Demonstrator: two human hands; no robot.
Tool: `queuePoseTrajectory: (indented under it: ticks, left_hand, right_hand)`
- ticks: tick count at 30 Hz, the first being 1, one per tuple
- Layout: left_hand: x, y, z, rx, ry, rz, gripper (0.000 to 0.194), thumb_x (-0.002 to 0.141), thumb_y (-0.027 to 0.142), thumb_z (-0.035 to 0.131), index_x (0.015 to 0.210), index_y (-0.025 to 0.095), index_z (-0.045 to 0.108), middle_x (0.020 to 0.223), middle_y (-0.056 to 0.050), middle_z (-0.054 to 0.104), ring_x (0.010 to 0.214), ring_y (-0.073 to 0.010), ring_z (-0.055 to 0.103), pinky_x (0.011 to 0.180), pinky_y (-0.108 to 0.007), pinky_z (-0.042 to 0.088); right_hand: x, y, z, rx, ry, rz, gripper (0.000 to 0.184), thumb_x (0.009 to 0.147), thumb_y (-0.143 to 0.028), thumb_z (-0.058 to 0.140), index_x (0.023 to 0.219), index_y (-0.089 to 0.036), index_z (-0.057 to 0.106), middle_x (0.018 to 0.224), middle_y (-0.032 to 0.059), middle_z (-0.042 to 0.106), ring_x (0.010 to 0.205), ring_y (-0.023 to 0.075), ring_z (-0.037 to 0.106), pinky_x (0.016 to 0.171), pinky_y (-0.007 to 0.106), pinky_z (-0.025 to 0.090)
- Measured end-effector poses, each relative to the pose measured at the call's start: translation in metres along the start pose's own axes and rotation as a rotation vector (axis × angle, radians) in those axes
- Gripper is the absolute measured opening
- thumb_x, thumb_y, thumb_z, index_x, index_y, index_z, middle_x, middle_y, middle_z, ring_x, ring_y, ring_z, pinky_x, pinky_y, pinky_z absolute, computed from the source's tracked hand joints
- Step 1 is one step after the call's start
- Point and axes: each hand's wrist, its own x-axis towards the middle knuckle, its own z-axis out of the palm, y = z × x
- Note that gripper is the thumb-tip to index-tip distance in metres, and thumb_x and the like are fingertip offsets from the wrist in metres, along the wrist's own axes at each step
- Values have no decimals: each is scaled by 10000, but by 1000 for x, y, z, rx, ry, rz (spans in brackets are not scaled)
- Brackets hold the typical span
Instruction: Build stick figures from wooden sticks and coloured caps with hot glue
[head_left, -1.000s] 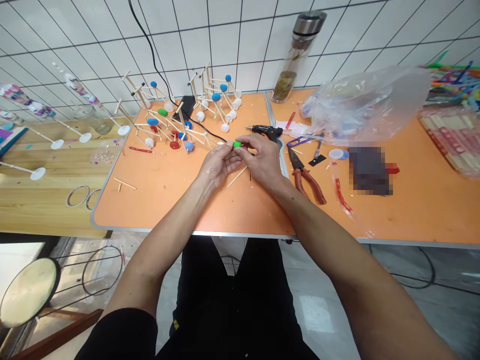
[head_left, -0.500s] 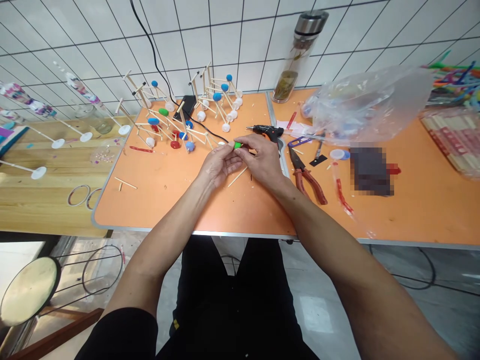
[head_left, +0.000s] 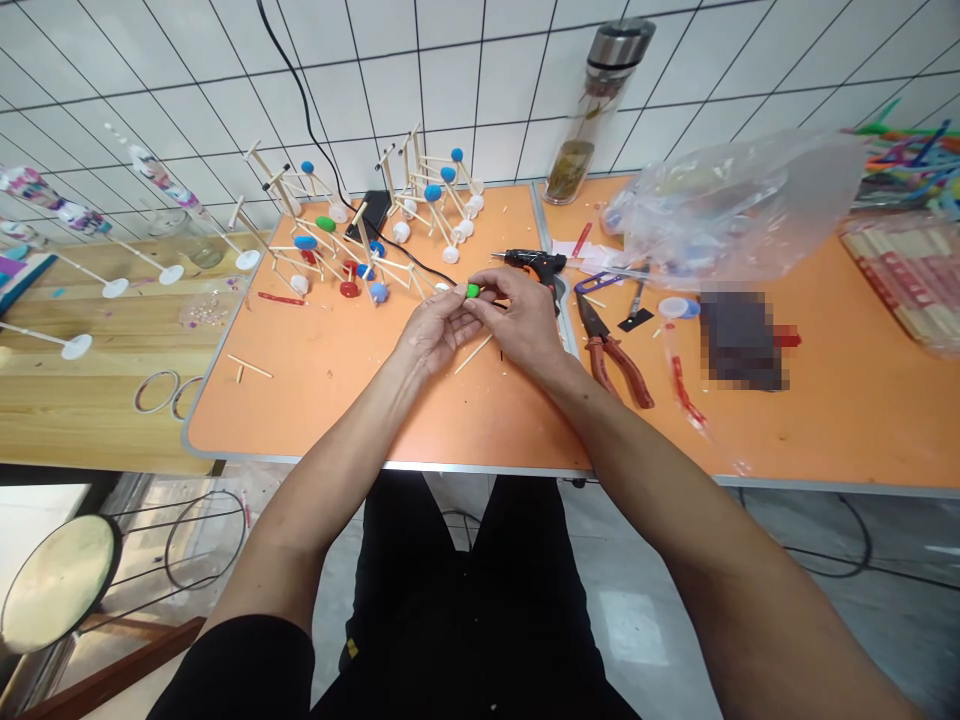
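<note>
Over the orange table, my left hand (head_left: 435, 333) and my right hand (head_left: 525, 318) meet, both closed at the fingertips. Pinched between them is a small green cap (head_left: 472, 291), partly covered by the fingers. A thin wooden stick (head_left: 472, 355) lies on the table just below the hands. Behind my right hand rests a black glue gun (head_left: 534, 262), its front pointing left. Beyond my left hand stand several stick frames (head_left: 367, 255) with blue, white, red and green round caps on them.
Pliers with red handles (head_left: 621, 360) lie right of my right hand. A clear plastic bag (head_left: 742, 210), a glass bottle (head_left: 574, 165) and a phone (head_left: 369, 214) are farther back. A black cable (head_left: 304, 95) runs down the wall. Loose sticks (head_left: 251, 366) lie on the left.
The fingers shift very slightly about the green cap, which stays between both hands. Nothing else on the table has visibly moved.
</note>
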Motion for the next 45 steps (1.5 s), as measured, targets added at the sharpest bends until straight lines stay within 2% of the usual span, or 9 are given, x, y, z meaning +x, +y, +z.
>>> queuePoseTrajectory:
  ticks: [5,10,15,19,25,29,35,39,45]
  left_hand:
    - [0,0,0,17,16,-40,217,1187,301,748,1063,164,861,1037,-92,944,988,-168,906,1200,-333,654]
    - [2,-1,-1,5,0,-16,216,1191,257,722,1047,166,854,1036,-88,945,984,-155,903,1173,-313,663]
    - [1,-1,-1,45,14,-62,195,1162,336,797,1106,166,875,1090,-103,950,948,-166,899,1139,-327,678]
    - [2,0,-1,45,37,-26,190,1167,315,786,1083,165,867,1036,-87,946,892,-138,882,1076,-279,680]
    - [3,-1,-2,67,19,-18,248,1142,401,839,1051,171,860,1021,-82,940,831,-133,861,978,-256,683]
    - [3,-2,-3,93,8,34,219,1147,337,826,996,179,838,976,-58,930,816,-112,851,917,-215,663]
    - [3,-3,-2,106,25,39,247,1136,391,846,997,188,830,968,-54,928,813,-116,852,939,-223,668]
    - [3,-4,-1,99,38,45,227,1123,365,862,991,185,821,984,-54,931,810,-110,854,958,-226,670]
    - [2,-2,0,87,57,45,226,1115,366,874,996,184,815,952,-47,922,799,-108,848,939,-221,666]
  right_hand:
    - [0,1,0,23,-3,-31,221,988,-227,726,1153,-241,873,1151,83,887,1063,300,804,987,455,630]
    - [0,3,1,24,1,-24,205,980,-230,778,1166,-252,861,1180,77,878,1079,305,797,993,455,629]
    - [0,3,0,11,4,0,137,1005,-239,755,1100,-247,853,1099,66,863,1004,286,785,950,442,621]
    - [0,3,0,5,-5,-2,175,996,-248,770,1144,-256,862,1140,69,880,1019,288,789,971,452,625]
    - [0,2,0,5,19,5,173,990,-255,744,1106,-253,872,1110,69,885,1006,292,796,959,462,635]
    - [0,1,0,1,7,22,154,1002,-281,761,1102,-256,876,1119,69,893,1023,295,802,969,463,637]
    - [0,0,0,2,19,18,144,1003,-243,774,1111,-244,869,1123,73,886,1014,289,800,966,450,630]
    - [-1,1,0,10,20,19,112,1007,-255,800,1096,-245,867,1105,70,879,994,284,796,958,446,632]
    - [-1,2,-1,42,-1,-5,197,1022,-279,789,1193,-248,882,1182,76,890,1040,285,805,1004,452,638]
